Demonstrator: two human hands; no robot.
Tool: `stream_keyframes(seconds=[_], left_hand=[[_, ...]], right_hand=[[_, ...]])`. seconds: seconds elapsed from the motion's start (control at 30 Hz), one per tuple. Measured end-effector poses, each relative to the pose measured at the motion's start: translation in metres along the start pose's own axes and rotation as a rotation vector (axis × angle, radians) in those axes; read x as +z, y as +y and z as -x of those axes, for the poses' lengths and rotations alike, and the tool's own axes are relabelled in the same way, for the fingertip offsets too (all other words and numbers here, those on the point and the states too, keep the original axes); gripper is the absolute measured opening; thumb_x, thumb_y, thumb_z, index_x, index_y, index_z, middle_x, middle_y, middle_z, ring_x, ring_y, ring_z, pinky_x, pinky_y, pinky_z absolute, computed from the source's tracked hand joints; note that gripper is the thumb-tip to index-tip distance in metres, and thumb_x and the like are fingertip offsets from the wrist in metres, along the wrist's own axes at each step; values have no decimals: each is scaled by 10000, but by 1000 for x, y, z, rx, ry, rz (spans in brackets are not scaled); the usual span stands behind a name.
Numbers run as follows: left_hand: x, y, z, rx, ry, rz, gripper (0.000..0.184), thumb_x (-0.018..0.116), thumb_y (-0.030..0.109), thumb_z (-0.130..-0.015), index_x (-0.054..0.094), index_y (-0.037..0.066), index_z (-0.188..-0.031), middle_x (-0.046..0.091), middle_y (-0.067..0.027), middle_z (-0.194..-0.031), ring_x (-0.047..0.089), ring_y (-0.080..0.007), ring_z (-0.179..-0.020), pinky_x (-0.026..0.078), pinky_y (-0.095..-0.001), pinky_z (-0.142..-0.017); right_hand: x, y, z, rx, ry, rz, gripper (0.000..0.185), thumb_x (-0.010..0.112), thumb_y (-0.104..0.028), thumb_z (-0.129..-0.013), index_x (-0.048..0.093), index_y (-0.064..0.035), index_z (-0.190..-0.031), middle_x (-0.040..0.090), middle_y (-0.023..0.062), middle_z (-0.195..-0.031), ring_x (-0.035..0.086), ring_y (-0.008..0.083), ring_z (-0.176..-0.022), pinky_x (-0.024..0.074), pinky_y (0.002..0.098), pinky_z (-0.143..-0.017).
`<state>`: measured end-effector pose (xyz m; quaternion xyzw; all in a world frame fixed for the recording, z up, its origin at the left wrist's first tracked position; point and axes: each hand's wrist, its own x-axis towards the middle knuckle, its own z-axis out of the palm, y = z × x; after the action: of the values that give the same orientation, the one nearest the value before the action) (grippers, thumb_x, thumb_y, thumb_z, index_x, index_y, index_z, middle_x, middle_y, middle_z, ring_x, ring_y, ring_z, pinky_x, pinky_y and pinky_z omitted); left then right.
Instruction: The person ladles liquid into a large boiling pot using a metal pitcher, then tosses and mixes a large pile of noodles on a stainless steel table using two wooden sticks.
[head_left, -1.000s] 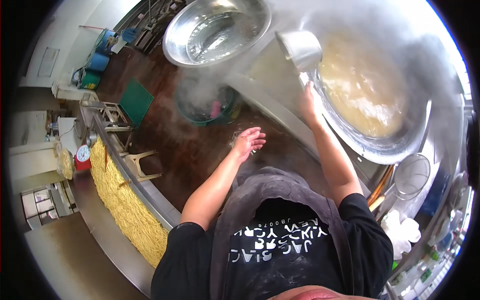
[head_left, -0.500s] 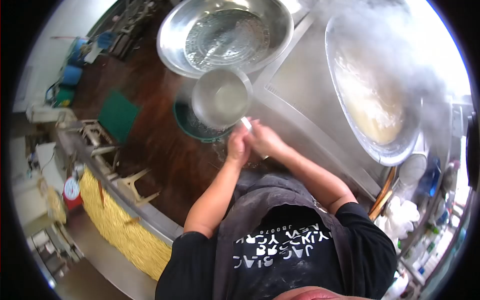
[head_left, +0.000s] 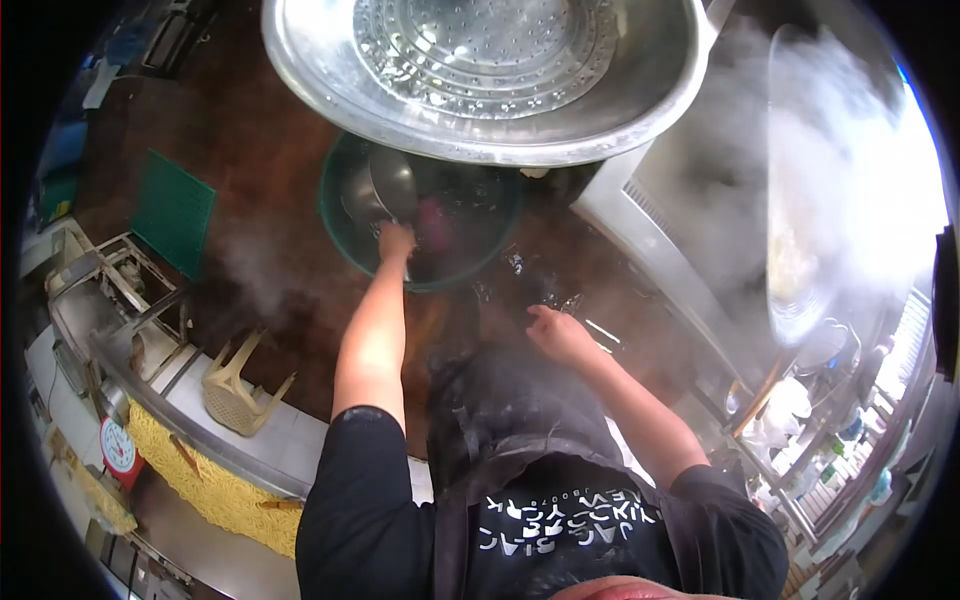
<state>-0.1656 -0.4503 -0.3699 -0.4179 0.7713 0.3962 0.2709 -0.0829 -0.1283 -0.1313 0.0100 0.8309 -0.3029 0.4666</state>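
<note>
Just below a wide stainless-steel basin [head_left: 500,155], the person's left hand [head_left: 397,240] reaches down into a round green tub [head_left: 440,287] on the brown floor [head_left: 270,200]. Its fingers are closed around the handle of a large metal ladle [head_left: 393,185]; the exact finger placement is too small to make out. The ladle's deep bowl is inside the tub, near the tub's left edge, and beside it is a pink object [head_left: 432,225], its shape blurred in the dark interior.

The right hand [head_left: 560,335] is held above the floor, apart from the tub's lower right edge, holding nothing, its fingers loosely bent. The person wears a black T-shirt [head_left: 390,520] with white lettering and a dark apron [head_left: 510,400].

The basin fills the top of the view, its bottom ringed with small dimples. At lower left, yellow noodles [head_left: 200,470] lie on a steel surface [head_left: 190,535], spread along its raised edge. A red scale [head_left: 117,445] with a white dial is near the left end of the noodles. On the floor beyond that edge are a beige plastic stool [head_left: 240,385] and, farther up, a green panel [head_left: 172,215]. At right, thick steam [head_left: 860,150] covers much of a large pan [head_left: 795,240].
</note>
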Motion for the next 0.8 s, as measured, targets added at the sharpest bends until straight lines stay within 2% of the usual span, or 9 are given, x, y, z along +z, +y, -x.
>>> stream_keyframes(seconds=[0.07,0.17,0.27,0.3,0.47,0.57,0.63,0.73,0.8], left_hand=[[52,-64,-95,394,355,-364,454,619,223,-908,429,-51,-1215,688,-273,-989,717,-381,-857,581,-472,-710],[42,-14,-76,129,195,-426,386,556,204,-943,443,-36,-1223,665,-293,-1111,690,-405,-1003,568,-512,-789],[81,-38,-115,261,163,-494,325,473,155,-969,433,-25,-1237,676,-289,-1072,688,-418,-1007,565,-524,-804],[104,-70,-156,371,221,-655,270,485,152,-977,468,-36,-1169,690,-221,-952,716,-356,-822,582,-471,-656],[114,-51,-169,460,-84,-201,229,530,155,-961,496,-30,-1090,663,-175,-852,674,-302,-687,550,-428,-561],[111,-46,-159,399,-236,124,211,556,157,-951,513,-27,-1043,647,-148,-792,649,-269,-606,531,-402,-503],[101,-43,-140,284,-273,251,202,574,159,-944,524,-25,-1011,636,-130,-752,632,-248,-552,518,-385,-465],[73,-40,-94,-40,-233,325,177,665,140,-886,548,7,-897,537,-74,-615,496,-170,-415,416,-326,-362],[47,-29,-47,10,-200,404,163,686,116,-861,548,29,-863,509,-57,-565,488,-162,-397,413,-323,-362]], right_hand=[[9,17,-14,34,-6,-18,430,623,-206,-901,589,-15,-1285,702,217,-1061,673,376,-965,528,456,-845],[41,69,-38,27,16,-31,424,639,-192,-896,591,-30,-1284,713,204,-1004,676,366,-941,530,452,-822],[45,83,-44,104,-25,-58,339,637,-207,-909,646,-36,-1201,723,166,-1024,678,367,-945,531,443,-825],[50,92,-47,143,-25,-86,306,634,-212,-914,662,-34,-1161,716,154,-1071,678,368,-951,531,443,-830],[66,133,-51,189,-3,-119,244,620,-234,-936,708,-17,-1000,660,111,-1275,675,374,-973,530,440,-849],[69,146,-53,187,-6,-118,280,621,-243,-945,701,16,-1010,625,124,-1343,694,330,-942,542,400,-814],[64,148,-48,161,6,-110,267,629,-224,-938,696,8,-1051,659,128,-1280,695,324,-939,542,401,-813],[54,137,-37,115,7,-77,289,639,-192,-928,669,-13,-1153,709,140,-1134,701,314,-914,544,398,-802],[38,122,-31,77,29,-84,306,639,-190,-922,658,-23,-1177,724,150,-1027,698,326,-893,544,411,-789]])
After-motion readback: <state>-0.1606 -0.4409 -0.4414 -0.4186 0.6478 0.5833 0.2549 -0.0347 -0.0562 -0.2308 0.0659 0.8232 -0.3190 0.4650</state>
